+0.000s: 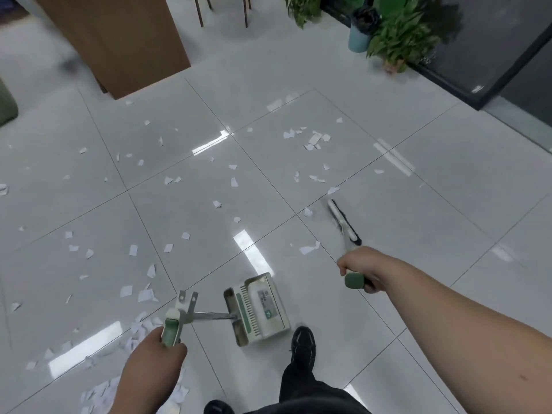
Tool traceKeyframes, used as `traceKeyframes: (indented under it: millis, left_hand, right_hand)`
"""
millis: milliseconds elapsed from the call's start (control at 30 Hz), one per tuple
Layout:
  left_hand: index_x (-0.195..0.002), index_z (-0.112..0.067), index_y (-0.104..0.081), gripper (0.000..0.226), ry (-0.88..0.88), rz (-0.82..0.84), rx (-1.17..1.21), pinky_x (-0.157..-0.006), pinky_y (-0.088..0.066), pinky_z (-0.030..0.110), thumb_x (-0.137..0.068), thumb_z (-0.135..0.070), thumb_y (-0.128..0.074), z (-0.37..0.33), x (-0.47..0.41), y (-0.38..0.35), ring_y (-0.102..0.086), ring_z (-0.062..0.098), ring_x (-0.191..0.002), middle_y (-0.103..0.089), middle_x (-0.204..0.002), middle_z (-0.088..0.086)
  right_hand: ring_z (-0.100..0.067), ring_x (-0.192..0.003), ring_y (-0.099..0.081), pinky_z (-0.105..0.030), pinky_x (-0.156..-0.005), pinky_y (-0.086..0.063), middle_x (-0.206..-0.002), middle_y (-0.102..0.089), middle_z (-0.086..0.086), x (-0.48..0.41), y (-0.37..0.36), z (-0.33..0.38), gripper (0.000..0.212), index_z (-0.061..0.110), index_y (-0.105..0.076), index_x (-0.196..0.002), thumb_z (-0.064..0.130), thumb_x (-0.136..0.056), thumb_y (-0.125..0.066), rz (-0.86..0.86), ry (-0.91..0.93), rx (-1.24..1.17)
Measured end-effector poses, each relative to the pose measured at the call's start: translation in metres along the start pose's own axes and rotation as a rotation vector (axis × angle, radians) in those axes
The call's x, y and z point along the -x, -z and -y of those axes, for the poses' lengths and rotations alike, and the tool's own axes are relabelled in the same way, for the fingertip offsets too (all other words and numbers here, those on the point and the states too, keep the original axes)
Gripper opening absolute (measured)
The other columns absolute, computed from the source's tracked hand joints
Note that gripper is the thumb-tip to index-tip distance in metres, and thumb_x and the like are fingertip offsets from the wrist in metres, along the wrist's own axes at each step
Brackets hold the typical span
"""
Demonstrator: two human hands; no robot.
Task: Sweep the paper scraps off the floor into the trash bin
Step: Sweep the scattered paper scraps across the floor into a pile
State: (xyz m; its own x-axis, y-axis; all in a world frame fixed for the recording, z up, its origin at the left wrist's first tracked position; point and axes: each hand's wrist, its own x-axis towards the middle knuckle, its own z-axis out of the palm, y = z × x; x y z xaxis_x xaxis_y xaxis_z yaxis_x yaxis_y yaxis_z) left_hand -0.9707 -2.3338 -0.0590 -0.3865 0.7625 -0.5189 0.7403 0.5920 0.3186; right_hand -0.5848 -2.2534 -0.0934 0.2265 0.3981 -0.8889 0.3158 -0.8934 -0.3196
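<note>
Left hand [155, 351]: low centre-left, fingers wrapped tight round the green grip of the dustpan handle; grip end sticks up out of the fist.
Dustpan [260, 309]: white w/ green strip and comb teeth, hanging off a grey metal rod, just in front of the shoe; whether it touches the floor, can't tell. Looks empty from this angle.
Right hand [357, 271]: arm stretched fwd on the right, fist closed round the green end of the broom handle.
Broom [343, 222]: short, white w/ dark bristles, a bit blurred, head angled away from the hand; head right by the tiles, contact unclear. One scrap just past its tip, a couple more just left of it.
Scraps [167, 249]: white paper bits scattered over most of the floor, thickest left and centre; a small cluster far centre-right; a denser heap bottom left beside the left forearm.
Floor [418, 204]: glossy pale grey tiles, light glare streaks.
Bin [360, 34]: pale blue w/ black liner, far top right, next to the plants, well apart from scraps and dustpan.
Plants [400, 40]: green, potted, along a dark glass wall.
Cabinet [119, 40]: brown wood, top left.
Shoe [303, 348]: black, w/ dark trouser leg, bottom centre.
</note>
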Motion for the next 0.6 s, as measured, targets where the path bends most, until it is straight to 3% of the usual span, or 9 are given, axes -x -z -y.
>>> traceKeyframes:
  millis: [367, 600]
  left_hand:
    - [-0.078, -0.004, -0.06, 0.006, 0.102, 0.001, 0.079, -0.061, -0.04, 0.034, -0.082, -0.007, -0.062, 0.022, 0.017, -0.001, -0.059, 0.03, -0.065, -0.064, -0.065, 0.013]
    - [-0.078, -0.005, -0.059, 0.008, 0.173, -0.025, 0.158, -0.061, -0.04, 0.034, -0.085, -0.009, -0.061, 0.076, 0.034, 0.012, -0.058, 0.028, -0.067, -0.064, -0.071, 0.014]
  right_hand:
    - [-0.018, -0.052, -0.029, -0.021, -0.046, -0.027, -0.073, -0.032, -0.003, 0.044, -0.084, 0.002, 0.021, 0.011, -0.045, -0.082, 0.006, -0.07, -0.061, 0.261, 0.105, 0.16]
    - [-0.015, -0.044, -0.038, -0.019, -0.043, -0.029, -0.068, -0.043, -0.005, 0.089, -0.163, 0.035, 0.013, 0.011, -0.056, -0.089, 0.008, -0.077, -0.061, 0.427, 0.149, 0.205]
